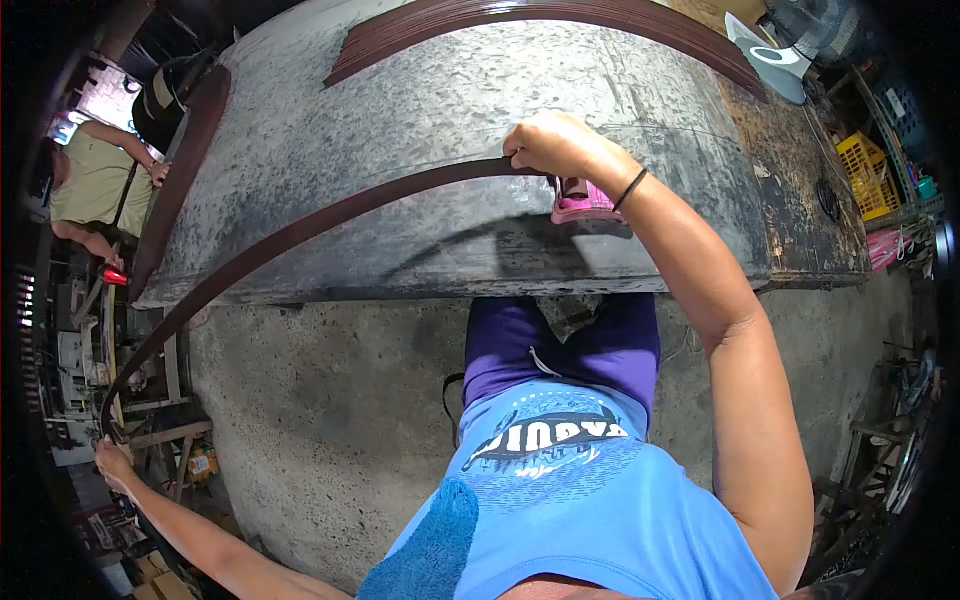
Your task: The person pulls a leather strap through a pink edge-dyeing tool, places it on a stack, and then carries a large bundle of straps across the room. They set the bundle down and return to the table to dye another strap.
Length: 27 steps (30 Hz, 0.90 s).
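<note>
1. Here's the step in hand, by my reading: a long brown strip (300, 232) is held by both ends, bowed between the hands.
2. Right hand (555, 145) pinches one end above the table (430, 110), right of middle; a pink thing (588, 205) sits just under it, near the near edge.
3. Left hand (113, 462) is way out past the near left corner, fingers closed on the other end!
4. The strip arcs over the tabletop and crosses out near that corner.
5. Any next move calls, I'd judge, for both grips working together, minding that bend.
6. Room? Grey surface stretches up to a stack (540, 22) along the far edge; a bundle (185, 170) and a co-worker (105, 175) crowd the left edge.
</note>
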Tool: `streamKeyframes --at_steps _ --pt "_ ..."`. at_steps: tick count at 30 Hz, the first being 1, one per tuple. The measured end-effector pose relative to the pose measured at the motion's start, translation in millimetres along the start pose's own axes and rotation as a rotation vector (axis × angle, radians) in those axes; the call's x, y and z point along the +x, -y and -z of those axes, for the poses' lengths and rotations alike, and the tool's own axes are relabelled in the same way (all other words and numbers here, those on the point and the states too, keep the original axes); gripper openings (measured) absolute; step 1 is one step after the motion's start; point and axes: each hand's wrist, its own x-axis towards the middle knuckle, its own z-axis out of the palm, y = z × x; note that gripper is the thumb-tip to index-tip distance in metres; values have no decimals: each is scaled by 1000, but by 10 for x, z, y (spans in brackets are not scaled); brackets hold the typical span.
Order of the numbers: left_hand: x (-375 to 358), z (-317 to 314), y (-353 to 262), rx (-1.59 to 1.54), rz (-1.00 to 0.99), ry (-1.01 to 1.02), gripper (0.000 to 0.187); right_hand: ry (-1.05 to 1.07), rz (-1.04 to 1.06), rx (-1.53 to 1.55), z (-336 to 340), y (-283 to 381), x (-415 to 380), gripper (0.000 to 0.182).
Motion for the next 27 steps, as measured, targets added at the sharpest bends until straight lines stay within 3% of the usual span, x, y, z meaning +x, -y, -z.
streamKeyframes --at_steps 3,5,7,9,11,13,15,17,19,21,23,25,26,27 --pt "-197 618 -346 -6 92 9 36 -9 -8 28 64 97 -33 19" --pt "39 532 -237 -23 78 -26 35 -36 11 42 111 105 -88 16" --pt "196 576 -238 230 -110 -28 35 -179 151 -12 227 45 -240 13" --pt "163 563 -414 163 -105 -125 34 -280 193 -92 469 -37 -485 11" --pt "166 481 -624 -149 -248 -234 33 -418 64 -74 666 -183 -791 11" --pt "-92 934 -1346 -333 -253 -92 33 -554 -1 -243 867 -445 -1085 12" --pt "-58 980 -1833 -536 -408 -102 34 -631 -196 -112 1055 -742 -1376 12" --pt "-335 1500 -2648 -836 -421 -17 35 -778 -295 -51 1279 -931 -1661 16" --pt "-439 1765 -3300 -1033 -527 -113 34 -918 -469 -127 1444 -1242 -1937 19" --pt "-327 1847 -3842 -1299 -498 107 37 -1088 -542 23 1587 -1534 -2158 23" --pt "-478 2089 -4641 -1445 -571 -230 34 -1189 -556 26 1655 -1805 -2278 27" --pt "-797 2504 -5346 -1809 -290 -141 33 -1498 -451 198 1641 -2028 -2352 26" --pt "-1029 2745 -5612 -1970 -181 -91 32 -1534 -555 401 1637 -2183 -2427 30" --pt "-1272 2961 -5828 -2123 -63 -41 33 -1532 -544 402 1623 -2157 -2418 30"
